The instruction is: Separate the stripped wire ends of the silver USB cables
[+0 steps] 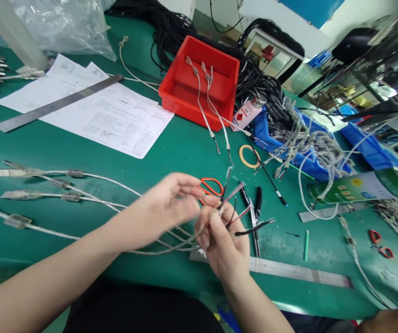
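Note:
My right hand (223, 245) is closed around the stripped end of a grey cable (164, 249), its thin coloured wires (243, 217) fanning out past my fingers. My left hand (171, 201) hovers just left of it, fingers loosely curled and pinching toward the wire ends; motion smears it. The cable trails left over the green table (171, 148). Several similar cables with USB plugs (15, 173) lie at the left.
A red tray (181, 85) holds a few cables. Papers (115, 115) and a steel ruler (53, 105) lie at the back left, another ruler (289, 270) in front. Orange-handled scissors (212, 186), a tape ring (249, 156), blue bins with cables (306, 148) and black cable coils (174, 32) surround.

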`<state>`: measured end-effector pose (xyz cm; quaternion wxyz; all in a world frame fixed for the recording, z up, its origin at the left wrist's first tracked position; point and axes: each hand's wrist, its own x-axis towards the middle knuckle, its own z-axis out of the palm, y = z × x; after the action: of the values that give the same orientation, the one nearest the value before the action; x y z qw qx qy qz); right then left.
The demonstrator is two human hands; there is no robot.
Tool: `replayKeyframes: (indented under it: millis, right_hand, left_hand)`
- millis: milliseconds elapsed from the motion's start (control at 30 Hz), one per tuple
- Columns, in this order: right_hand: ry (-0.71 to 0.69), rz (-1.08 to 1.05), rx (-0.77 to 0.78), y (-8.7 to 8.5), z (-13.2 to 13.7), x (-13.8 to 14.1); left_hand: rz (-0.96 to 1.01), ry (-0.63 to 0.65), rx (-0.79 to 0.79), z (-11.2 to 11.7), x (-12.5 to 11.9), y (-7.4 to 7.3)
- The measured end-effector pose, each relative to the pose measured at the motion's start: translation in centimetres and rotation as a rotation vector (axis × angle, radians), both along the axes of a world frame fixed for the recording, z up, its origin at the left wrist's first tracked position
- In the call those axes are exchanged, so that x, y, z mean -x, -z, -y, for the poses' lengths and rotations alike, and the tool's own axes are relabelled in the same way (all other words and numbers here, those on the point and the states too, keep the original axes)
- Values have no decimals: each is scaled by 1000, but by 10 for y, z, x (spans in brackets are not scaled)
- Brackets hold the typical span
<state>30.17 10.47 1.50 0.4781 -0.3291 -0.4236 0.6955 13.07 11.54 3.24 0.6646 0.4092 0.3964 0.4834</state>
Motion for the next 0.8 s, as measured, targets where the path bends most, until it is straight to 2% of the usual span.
replayKeyframes:
  millis: [67, 100, 200, 267, 333, 400, 433, 500, 567, 633, 800]
  right_hand:
    - [26, 85, -137, -1, -3, -5]
    - [44, 164, -244, -3, -4, -7]
    - [123, 498, -593, -7, -7, -14]
    - [104, 653, -629, -9, -13, -18]
    - [-8, 624, -497, -9, -21, -22]
    - [-75, 466, -389, -7, -31, -26]
    - [-42, 391, -369, -6, -36, -29]
    - [138, 364, -365, -6, -46, -37]
    - [290, 519, -356, -8, -53, -47]
    - [325, 699, -347, -12, -56, -58]
    - [167, 930, -387, -14, -61, -68]
  left_hand:
    - [-140, 303, -20, 8, -9, 4]
    - [-185, 395, -32, 11, -14, 6]
    - [-210, 524, -78, 17, -26, 6]
    - [-186, 546, -60, 18, -31, 6]
    - [-103, 511, 5, 17, -33, 7]
    - [46, 410, 81, 15, -33, 8]
    - [118, 351, 109, 15, -33, 9]
    - [214, 234, 144, 12, -32, 9]
    - [251, 145, 158, 10, -30, 7]
    - [275, 83, 170, 10, -28, 3]
    - [323, 33, 192, 14, -27, -3]
